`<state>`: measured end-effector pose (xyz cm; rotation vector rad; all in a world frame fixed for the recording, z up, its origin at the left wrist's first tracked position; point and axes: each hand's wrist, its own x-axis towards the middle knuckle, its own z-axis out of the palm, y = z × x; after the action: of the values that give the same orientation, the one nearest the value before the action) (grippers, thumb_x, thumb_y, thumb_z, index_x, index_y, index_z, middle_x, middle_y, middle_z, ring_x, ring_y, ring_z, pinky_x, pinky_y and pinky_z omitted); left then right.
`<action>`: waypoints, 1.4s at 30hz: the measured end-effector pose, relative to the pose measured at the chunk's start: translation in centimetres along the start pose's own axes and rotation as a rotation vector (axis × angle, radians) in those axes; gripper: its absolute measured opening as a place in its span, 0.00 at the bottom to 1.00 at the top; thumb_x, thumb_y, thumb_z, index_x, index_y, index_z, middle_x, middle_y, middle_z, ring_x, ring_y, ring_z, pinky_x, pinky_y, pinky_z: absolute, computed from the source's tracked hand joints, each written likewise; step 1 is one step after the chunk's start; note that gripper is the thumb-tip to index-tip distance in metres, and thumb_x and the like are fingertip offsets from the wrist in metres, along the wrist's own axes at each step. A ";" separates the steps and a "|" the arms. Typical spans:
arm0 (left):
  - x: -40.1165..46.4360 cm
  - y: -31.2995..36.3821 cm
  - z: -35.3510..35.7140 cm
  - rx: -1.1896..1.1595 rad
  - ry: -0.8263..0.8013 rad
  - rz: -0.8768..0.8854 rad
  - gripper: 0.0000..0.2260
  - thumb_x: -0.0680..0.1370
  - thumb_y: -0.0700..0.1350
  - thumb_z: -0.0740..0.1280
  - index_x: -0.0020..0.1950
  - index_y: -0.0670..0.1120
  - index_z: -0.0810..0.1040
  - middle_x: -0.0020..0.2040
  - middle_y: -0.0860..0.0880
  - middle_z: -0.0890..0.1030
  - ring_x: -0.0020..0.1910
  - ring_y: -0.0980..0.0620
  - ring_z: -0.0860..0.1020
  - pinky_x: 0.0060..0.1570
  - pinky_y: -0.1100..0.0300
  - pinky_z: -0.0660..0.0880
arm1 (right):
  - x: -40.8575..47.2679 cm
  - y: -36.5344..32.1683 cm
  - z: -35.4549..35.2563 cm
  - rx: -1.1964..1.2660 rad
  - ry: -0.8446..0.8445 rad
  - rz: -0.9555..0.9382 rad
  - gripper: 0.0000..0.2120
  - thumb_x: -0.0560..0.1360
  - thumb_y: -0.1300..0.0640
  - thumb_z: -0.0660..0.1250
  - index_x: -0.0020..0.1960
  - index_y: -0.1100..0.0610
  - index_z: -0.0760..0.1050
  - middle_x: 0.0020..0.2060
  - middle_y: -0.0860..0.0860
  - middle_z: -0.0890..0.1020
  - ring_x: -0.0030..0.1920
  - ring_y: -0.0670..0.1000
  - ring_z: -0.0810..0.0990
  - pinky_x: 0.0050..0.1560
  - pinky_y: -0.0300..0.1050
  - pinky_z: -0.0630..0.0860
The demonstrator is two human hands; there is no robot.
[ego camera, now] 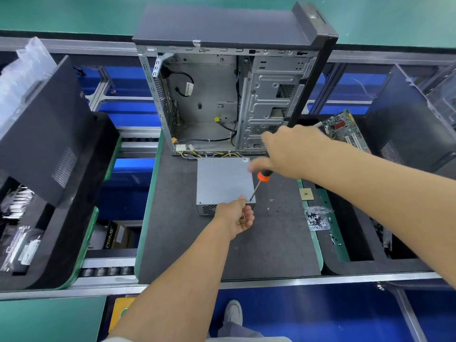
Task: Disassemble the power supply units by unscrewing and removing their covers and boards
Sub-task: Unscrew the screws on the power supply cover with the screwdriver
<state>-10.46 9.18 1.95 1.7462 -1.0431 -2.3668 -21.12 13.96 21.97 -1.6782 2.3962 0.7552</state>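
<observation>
Power supply unit (224, 180) at the table's (271, 243) centre: right hand (293, 154) grips the screwdriver (257, 185), kept square in the near-right corner screw, while left hand (238, 215), cupping small screws, steadies the casing.

Brightness: bright and even, no dim corners.
Source: seems overhead; soft, diffuse light.
Shadows: faint, short ones under the power supply unit (225, 183) on the dark tabletop (271, 243).
Glare: pale sheen on the clear plastic bags (22, 67) far left and on the metal rails.
Blur: right hand (293, 154) slightly smeared at the fingers; centre otherwise sharp.
Distortion: strong wide-angle bending; rails curve and bins lean outward at the edges.
</observation>
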 end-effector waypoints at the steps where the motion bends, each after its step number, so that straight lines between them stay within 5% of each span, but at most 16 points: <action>1: 0.0 0.0 0.0 0.000 0.001 0.001 0.14 0.83 0.48 0.66 0.44 0.39 0.78 0.38 0.44 0.80 0.31 0.50 0.78 0.29 0.60 0.78 | -0.1 -0.1 -0.2 -0.148 0.017 -0.007 0.19 0.80 0.36 0.56 0.61 0.49 0.69 0.36 0.53 0.64 0.33 0.54 0.69 0.31 0.49 0.68; 4: 0.0 0.0 0.0 0.001 -0.001 -0.001 0.14 0.83 0.48 0.66 0.45 0.39 0.78 0.38 0.44 0.79 0.31 0.50 0.78 0.30 0.59 0.78 | 0.0 0.1 0.1 -0.081 0.061 -0.109 0.16 0.83 0.42 0.55 0.59 0.53 0.69 0.44 0.54 0.72 0.40 0.56 0.73 0.39 0.50 0.71; 8: -0.1 0.1 0.0 0.007 0.000 0.000 0.13 0.83 0.48 0.66 0.46 0.38 0.78 0.38 0.44 0.79 0.31 0.50 0.77 0.31 0.59 0.78 | 0.3 0.7 0.4 0.294 0.062 -0.256 0.15 0.77 0.50 0.69 0.60 0.49 0.69 0.50 0.47 0.66 0.53 0.55 0.71 0.53 0.50 0.69; 10: -0.2 0.1 0.0 0.010 0.002 0.002 0.13 0.83 0.48 0.66 0.46 0.38 0.77 0.38 0.44 0.79 0.31 0.50 0.77 0.31 0.59 0.78 | 0.1 0.2 0.5 0.405 0.058 -0.173 0.20 0.74 0.39 0.69 0.56 0.51 0.68 0.47 0.49 0.70 0.47 0.55 0.72 0.47 0.51 0.72; 13: -0.1 0.1 0.1 0.010 0.002 -0.001 0.13 0.83 0.48 0.66 0.46 0.38 0.77 0.39 0.44 0.80 0.32 0.49 0.78 0.32 0.59 0.78 | 0.0 -0.4 0.1 0.102 0.103 0.038 0.32 0.73 0.25 0.51 0.49 0.55 0.67 0.35 0.51 0.67 0.37 0.55 0.68 0.35 0.49 0.67; 17: -0.1 0.1 0.0 0.013 -0.002 -0.003 0.13 0.83 0.48 0.66 0.46 0.38 0.77 0.39 0.44 0.79 0.32 0.49 0.77 0.33 0.59 0.78 | 0.2 0.1 0.1 0.298 0.004 -0.134 0.12 0.80 0.45 0.62 0.57 0.52 0.67 0.48 0.54 0.73 0.48 0.57 0.74 0.45 0.51 0.74; 19: -0.1 0.1 0.1 0.013 -0.002 -0.002 0.13 0.83 0.48 0.66 0.46 0.38 0.77 0.39 0.43 0.79 0.32 0.49 0.77 0.33 0.59 0.77 | -0.1 0.2 0.0 0.355 -0.063 -0.116 0.15 0.77 0.43 0.65 0.56 0.50 0.65 0.46 0.51 0.72 0.43 0.54 0.73 0.38 0.49 0.70; 22: -0.2 0.1 0.1 0.011 0.001 0.002 0.13 0.83 0.48 0.66 0.46 0.38 0.77 0.39 0.43 0.79 0.32 0.49 0.77 0.33 0.58 0.77 | -0.1 -0.2 -0.5 0.025 0.037 0.029 0.25 0.77 0.30 0.54 0.49 0.53 0.65 0.35 0.50 0.64 0.34 0.53 0.67 0.29 0.46 0.61; 25: -0.1 0.1 0.1 0.016 0.000 -0.002 0.13 0.83 0.48 0.66 0.46 0.38 0.77 0.39 0.43 0.79 0.32 0.49 0.78 0.33 0.58 0.77 | 0.2 0.2 -0.1 0.172 0.029 -0.090 0.14 0.81 0.44 0.58 0.56 0.53 0.69 0.44 0.53 0.73 0.43 0.56 0.74 0.42 0.52 0.74; 27: -0.2 0.1 0.0 0.014 0.001 0.004 0.13 0.83 0.48 0.66 0.45 0.38 0.77 0.38 0.44 0.79 0.32 0.49 0.77 0.32 0.59 0.77 | 0.1 0.4 -0.2 0.342 -0.066 -0.139 0.15 0.79 0.49 0.64 0.64 0.51 0.67 0.52 0.53 0.75 0.48 0.55 0.75 0.49 0.52 0.76; 29: -0.1 0.1 0.0 0.015 0.001 0.005 0.14 0.83 0.48 0.66 0.45 0.38 0.77 0.38 0.44 0.79 0.31 0.49 0.77 0.31 0.59 0.77 | -0.2 0.4 -0.4 0.359 -0.110 -0.052 0.22 0.77 0.39 0.66 0.63 0.51 0.65 0.48 0.53 0.73 0.41 0.54 0.74 0.41 0.50 0.74; 32: -0.2 0.2 0.0 0.014 0.000 0.000 0.13 0.83 0.47 0.66 0.45 0.38 0.77 0.38 0.44 0.79 0.32 0.49 0.77 0.32 0.59 0.77 | -0.3 0.2 -0.2 -0.037 -0.035 0.009 0.20 0.81 0.37 0.56 0.61 0.53 0.67 0.36 0.53 0.63 0.34 0.54 0.68 0.31 0.47 0.66; 37: -0.1 0.1 -0.1 0.017 0.000 0.008 0.13 0.83 0.48 0.66 0.45 0.38 0.77 0.38 0.44 0.79 0.32 0.49 0.78 0.32 0.59 0.77 | 0.0 0.8 0.4 0.279 0.004 -0.148 0.11 0.80 0.53 0.64 0.60 0.53 0.68 0.51 0.51 0.70 0.49 0.55 0.71 0.47 0.48 0.69; 40: -0.1 0.0 -0.1 0.010 -0.002 0.008 0.13 0.83 0.48 0.66 0.46 0.38 0.77 0.39 0.43 0.79 0.33 0.49 0.77 0.33 0.58 0.77 | 0.1 1.1 0.8 0.415 -0.005 -0.119 0.19 0.75 0.44 0.71 0.59 0.51 0.70 0.51 0.50 0.70 0.51 0.54 0.73 0.48 0.50 0.73; 42: -0.2 0.0 -0.1 0.011 0.002 0.009 0.13 0.83 0.48 0.66 0.46 0.38 0.78 0.39 0.44 0.80 0.33 0.49 0.78 0.33 0.58 0.78 | 0.1 1.2 1.1 0.481 0.030 -0.030 0.25 0.73 0.33 0.66 0.56 0.53 0.70 0.46 0.51 0.73 0.45 0.55 0.75 0.43 0.51 0.74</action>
<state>-10.36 9.20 2.08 1.7434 -1.0629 -2.3586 -22.45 14.68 21.41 -1.5231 2.3163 0.1256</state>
